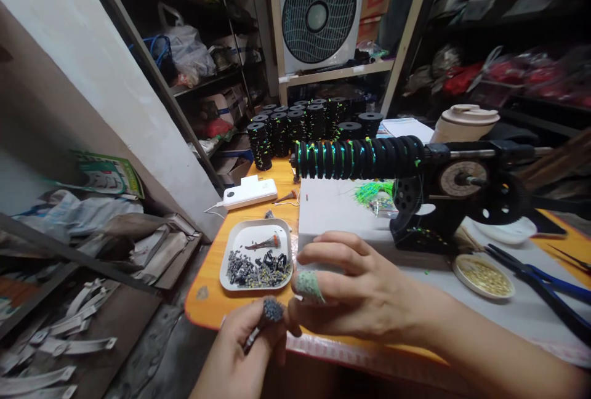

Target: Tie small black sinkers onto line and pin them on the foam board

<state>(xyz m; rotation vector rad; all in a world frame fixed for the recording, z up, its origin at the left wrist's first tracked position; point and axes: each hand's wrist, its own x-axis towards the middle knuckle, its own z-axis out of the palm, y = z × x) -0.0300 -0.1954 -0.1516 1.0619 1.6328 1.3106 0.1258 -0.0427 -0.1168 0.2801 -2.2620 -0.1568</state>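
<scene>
My left hand is closed around a small dark bristly bundle, its speckled head poking up between thumb and forefinger. Close beside it, my right hand has green wrapping on one finger. Its lower fingertips pinch together next to the bundle; whatever they hold is too small or hidden to make out. Just beyond both hands lies a white tray of small grey, black and yellow pieces. An orange-tipped bundle rests inside that tray.
Behind my right hand stands a winding machine carrying a black ribbed spool wound with green bits. Several black spools are at the back. A dish of gold beads, blue-handled pliers, a power strip and a lidded cup surround it.
</scene>
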